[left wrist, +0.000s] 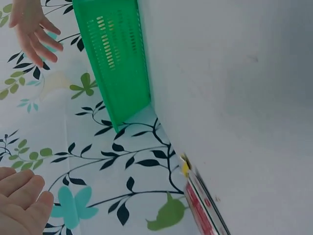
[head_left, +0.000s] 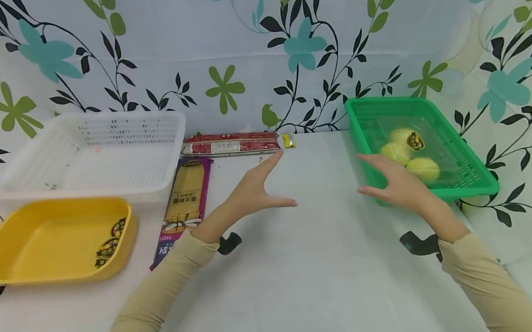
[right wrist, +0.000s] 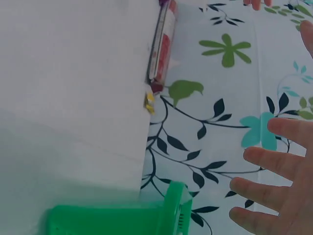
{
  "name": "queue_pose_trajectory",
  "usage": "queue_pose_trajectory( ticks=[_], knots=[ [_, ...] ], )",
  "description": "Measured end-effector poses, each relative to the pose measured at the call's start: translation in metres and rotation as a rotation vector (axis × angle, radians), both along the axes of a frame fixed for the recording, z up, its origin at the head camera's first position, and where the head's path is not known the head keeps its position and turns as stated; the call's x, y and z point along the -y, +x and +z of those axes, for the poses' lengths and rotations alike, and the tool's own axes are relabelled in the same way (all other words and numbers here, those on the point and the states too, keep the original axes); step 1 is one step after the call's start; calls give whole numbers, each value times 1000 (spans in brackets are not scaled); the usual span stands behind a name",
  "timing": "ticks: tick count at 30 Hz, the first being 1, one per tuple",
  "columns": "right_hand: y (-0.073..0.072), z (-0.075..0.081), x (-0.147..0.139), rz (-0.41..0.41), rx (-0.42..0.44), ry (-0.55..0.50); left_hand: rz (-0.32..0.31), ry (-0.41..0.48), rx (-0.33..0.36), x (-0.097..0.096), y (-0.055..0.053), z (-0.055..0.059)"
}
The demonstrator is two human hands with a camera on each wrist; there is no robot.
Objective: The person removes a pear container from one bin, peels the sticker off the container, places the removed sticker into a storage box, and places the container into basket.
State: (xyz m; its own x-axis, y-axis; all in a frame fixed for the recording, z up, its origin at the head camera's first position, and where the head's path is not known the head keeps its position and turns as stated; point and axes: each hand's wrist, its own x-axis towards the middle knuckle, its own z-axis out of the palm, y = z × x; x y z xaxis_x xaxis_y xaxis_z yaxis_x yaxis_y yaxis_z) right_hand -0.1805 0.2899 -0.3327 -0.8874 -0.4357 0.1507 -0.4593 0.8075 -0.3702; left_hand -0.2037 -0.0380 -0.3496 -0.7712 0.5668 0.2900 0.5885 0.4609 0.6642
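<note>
Both hands are raised over the white table with thumbs spread from fingers, holding nothing. My left hand (head_left: 255, 189) is nearest the long red packet (head_left: 232, 144) and the purple-edged pasta packet (head_left: 184, 198), whose lower part its forearm partly overlaps. My right hand (head_left: 401, 184) is in front of the near left side of the green basket (head_left: 477, 184). Inside that basket lies a clear package of several round pale-yellow items (head_left: 424, 170). In the right wrist view, the fingers of the right hand (right wrist: 286, 181) are spread apart. The left wrist view shows part of the left hand (left wrist: 22, 203).
A white basket (head_left: 161, 178) stands at the back left, with a yellow tray (head_left: 53, 205) in front of it. One small yellow packet (head_left: 289, 141) lies at the red packet's right end. A patterned cloth (head_left: 244, 34) rises behind the table (head_left: 316, 289).
</note>
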Motion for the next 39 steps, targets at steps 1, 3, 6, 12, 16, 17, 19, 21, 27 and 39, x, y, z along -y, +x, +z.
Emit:
queue_pose_trajectory(
  ticks=[1,3,6,12,16,17,19,21,27,39],
  knots=[
    [1,1,-6,-13,11,-12,0,19,10,-7,-1,0],
    [3,4,-17,-40,35,-41,-2,58,22,-21,-2,1],
    [4,9,-31,-81,55,-68,-9,105,31,-39,-4,1],
    [0,9,-61,-167,67,-96,-42,149,37,-63,-5,-2],
    [-4,0,-83,-242,107,-110,-35,154,54,-74,-5,-4],
    [-4,-2,-88,-258,116,-119,-33,156,63,-78,-6,-5],
    [-6,-6,-98,-292,127,-131,-33,167,85,-87,-7,-7],
    [-7,-9,-108,-314,127,-143,-42,176,101,-99,-8,-9],
    [-13,-16,-137,-408,105,-174,-71,184,120,-135,-9,-9],
    [-20,-17,-174,-558,283,-160,-81,191,144,-184,-20,-8]
  ],
)
